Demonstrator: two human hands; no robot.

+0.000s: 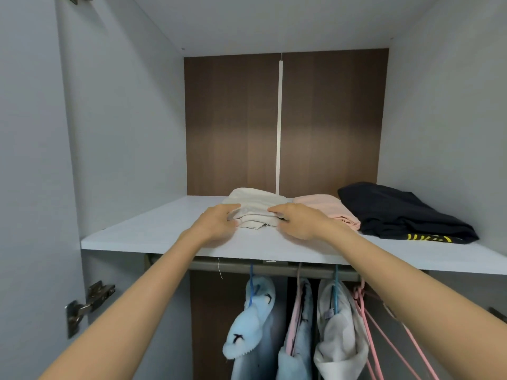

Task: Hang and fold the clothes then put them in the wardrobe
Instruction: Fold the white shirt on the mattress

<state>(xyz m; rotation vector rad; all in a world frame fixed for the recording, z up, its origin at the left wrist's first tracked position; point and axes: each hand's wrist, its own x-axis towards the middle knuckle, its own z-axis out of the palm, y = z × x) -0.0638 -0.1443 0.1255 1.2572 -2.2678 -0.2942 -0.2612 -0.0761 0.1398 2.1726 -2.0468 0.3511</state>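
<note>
cream garment [255, 209] pinched between left hand [216, 224], right hand [299, 222]

No words or numbers can be read. The only print is yellow marks [428, 238] on a black folded garment [397, 212] at the shelf's [164, 231] right, too creased to make out.

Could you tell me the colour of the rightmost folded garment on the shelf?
Black garment with yellow markings; head view.
</note>
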